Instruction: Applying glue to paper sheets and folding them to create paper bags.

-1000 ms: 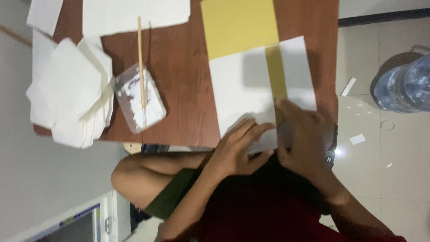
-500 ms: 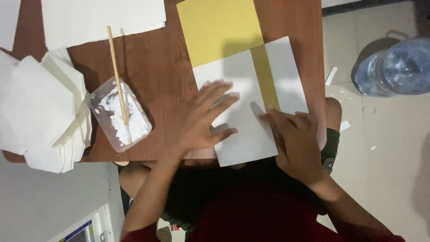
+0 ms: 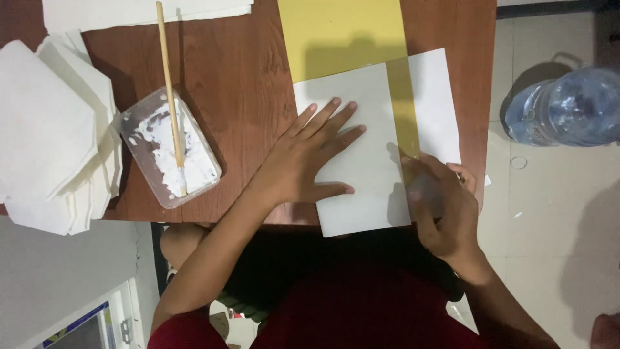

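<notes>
Head camera view, looking straight down: a white paper sheet (image 3: 361, 155) lies on a brown wooden counter (image 3: 239, 84), partly folded over a yellow sheet (image 3: 342, 32) so that a narrow yellow strip (image 3: 405, 110) shows between two white flaps. The person's left hand (image 3: 307, 161) lies flat on the larger left flap, fingers spread and pressing down. The right hand (image 3: 442, 207) curls over the near edge of the right flap (image 3: 436, 103); its fingers seem to pinch or lift the paper's edge, though the hand itself hides the contact.

Judging from this, the step in hand is folding or gluing the flaps over the yellow sheet, and the next move would call for holding the left flap steady while the right flap is smoothed flat and square along the strip.

Left of the paper sits a clear plastic tub of white paste (image 3: 169, 155) with a wooden stick (image 3: 169, 97) resting in it. Farther left lies a stack of folded white paper pieces (image 3: 51, 129), with more white sheets (image 3: 129, 11) at the far edge. A large water bottle (image 3: 568, 106) lies on the tiled floor (image 3: 549, 213) to the right.
</notes>
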